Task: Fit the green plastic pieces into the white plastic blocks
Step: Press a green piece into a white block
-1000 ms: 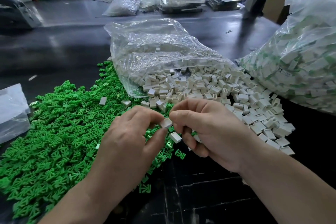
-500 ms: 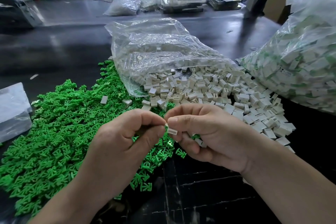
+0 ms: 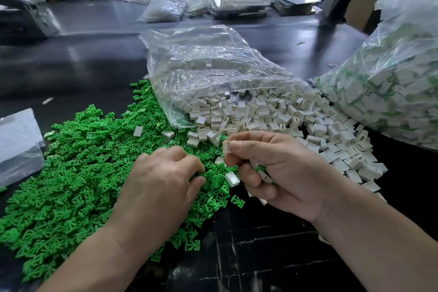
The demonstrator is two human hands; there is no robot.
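The right hand (image 3: 279, 173) pinches one white block (image 3: 226, 147) between thumb and forefinger, just above the table (image 3: 260, 256), with spare blocks (image 3: 265, 176) cupped under its curled lower fingers; these could slip out if the hand tilts. The left hand (image 3: 163, 180) digs curled fingers into the green pile (image 3: 71, 161), just left of and below the white block. Whether it holds a piece cannot be told, and tangled pieces may lift together.

We have one wide-angle view, worn on the head, facing forward and down. The clear bag (image 3: 213, 66) lies near, mid-frame. Closer to us than the bag, the left hand (image 3: 163, 182) and right hand (image 3: 279, 173) fill the foreground.
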